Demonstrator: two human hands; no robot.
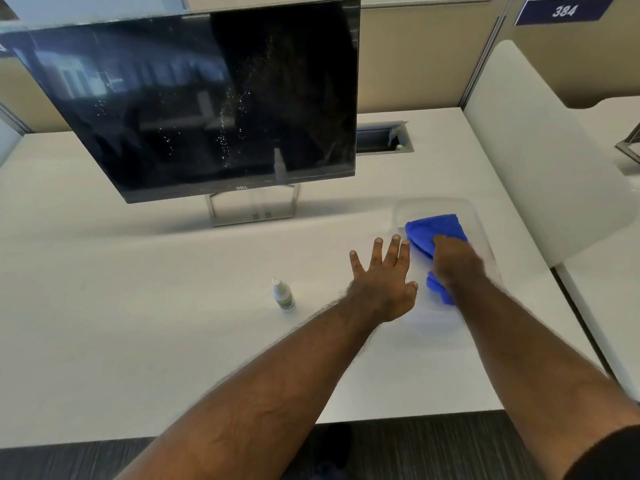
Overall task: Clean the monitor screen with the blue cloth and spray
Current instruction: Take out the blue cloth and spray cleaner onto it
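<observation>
A dark monitor (207,98) stands on the white desk, its screen speckled with spray droplets near the middle. A small spray bottle (284,295) stands upright on the desk, left of my hands. The folded blue cloth (434,228) lies in a clear plastic tray (481,216) at the right. My right hand (457,263) is in the tray, closed over the cloth's near part. My left hand (382,285) rests flat with fingers spread, against the tray's left edge.
A cable hatch (384,137) is set in the desk behind the monitor's right side. A white divider panel (540,150) rises at the desk's right edge. Beige partition walls stand behind. Dark carpet lies below the near desk edge.
</observation>
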